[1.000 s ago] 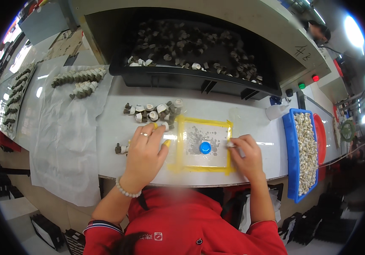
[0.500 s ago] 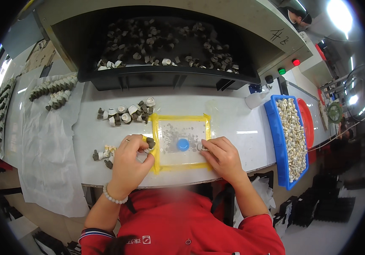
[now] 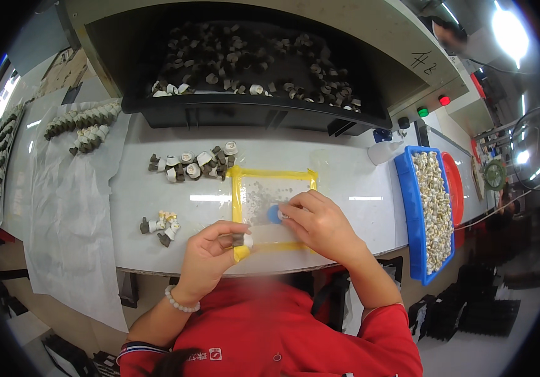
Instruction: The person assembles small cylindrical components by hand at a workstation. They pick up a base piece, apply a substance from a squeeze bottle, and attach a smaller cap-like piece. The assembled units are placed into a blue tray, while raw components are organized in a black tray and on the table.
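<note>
My left hand (image 3: 209, 256) is closed on a small dark-grey and white figurine part (image 3: 245, 239), above the near left corner of a yellow-taped square (image 3: 237, 195). My right hand (image 3: 322, 227) pinches a small white piece (image 3: 283, 215), mostly hidden by the fingers, against or just over a round blue disc (image 3: 274, 214) inside the square. Whether the piece touches the disc I cannot tell. To the left lie a few figurine parts (image 3: 160, 225). A cluster of similar grey and white parts (image 3: 194, 164) sits beyond them.
A black tray (image 3: 257, 119) of grey and white parts stands at the back under a beige housing. On the right are a blue bin (image 3: 416, 217) of small cream pieces, a red tray (image 3: 452, 182) and a white bottle (image 3: 383, 152). Rows of assembled parts (image 3: 88, 119) lie on white paper at left.
My right hand has moved left with the white piece, from the square's right side to the blue disc. My left hand has come nearer and rightward, turning the figurine part white end to the right.
</note>
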`<state>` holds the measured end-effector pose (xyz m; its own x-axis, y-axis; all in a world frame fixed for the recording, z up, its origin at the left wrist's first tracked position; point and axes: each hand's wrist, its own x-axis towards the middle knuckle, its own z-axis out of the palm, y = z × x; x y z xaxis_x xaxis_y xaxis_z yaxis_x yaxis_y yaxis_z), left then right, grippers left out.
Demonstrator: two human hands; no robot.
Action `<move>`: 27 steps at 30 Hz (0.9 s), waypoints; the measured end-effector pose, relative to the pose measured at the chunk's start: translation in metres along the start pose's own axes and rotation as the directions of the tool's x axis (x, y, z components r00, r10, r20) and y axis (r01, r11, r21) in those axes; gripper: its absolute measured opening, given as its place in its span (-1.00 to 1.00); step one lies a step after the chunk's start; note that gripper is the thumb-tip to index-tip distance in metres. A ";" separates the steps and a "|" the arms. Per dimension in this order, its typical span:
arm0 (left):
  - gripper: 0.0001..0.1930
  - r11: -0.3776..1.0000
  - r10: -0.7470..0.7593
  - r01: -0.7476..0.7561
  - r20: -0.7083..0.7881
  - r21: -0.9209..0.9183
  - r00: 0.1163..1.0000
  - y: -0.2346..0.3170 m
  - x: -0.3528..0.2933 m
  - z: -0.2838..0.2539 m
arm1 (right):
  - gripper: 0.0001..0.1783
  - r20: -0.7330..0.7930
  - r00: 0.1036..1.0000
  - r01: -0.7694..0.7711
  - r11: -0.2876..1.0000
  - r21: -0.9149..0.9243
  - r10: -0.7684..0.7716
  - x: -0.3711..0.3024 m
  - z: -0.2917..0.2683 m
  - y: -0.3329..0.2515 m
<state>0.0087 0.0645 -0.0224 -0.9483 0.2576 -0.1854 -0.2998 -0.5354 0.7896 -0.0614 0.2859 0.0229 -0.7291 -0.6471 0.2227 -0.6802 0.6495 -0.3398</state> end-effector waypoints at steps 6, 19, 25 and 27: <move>-0.67 0.999 -0.020 0.019 -0.025 -0.042 0.999 -0.005 0.001 0.004 | -0.74 0.122 0.990 0.090 0.986 -0.140 -0.073 0.010 -0.008 -0.009; -0.68 0.994 -0.004 -0.007 -0.092 -0.111 0.996 -0.010 0.004 0.009 | -0.78 0.066 0.997 0.038 0.998 -0.048 -0.034 0.008 -0.004 -0.002; -0.69 0.991 0.022 -0.033 -0.087 -0.129 0.996 -0.014 0.005 0.007 | -0.71 0.002 0.966 -0.250 0.929 0.273 0.259 -0.004 -0.002 -0.005; -0.69 0.991 0.035 -0.046 -0.088 -0.124 0.995 -0.014 0.005 0.008 | -0.72 0.024 0.937 -0.320 0.828 0.461 0.349 -0.010 0.003 -0.006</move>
<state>0.0087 0.0794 -0.0299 -0.9637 0.1667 -0.2087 -0.2667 -0.6426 0.7183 -0.0493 0.2875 0.0200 -0.9186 -0.3892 0.0686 -0.2952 0.5603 -0.7739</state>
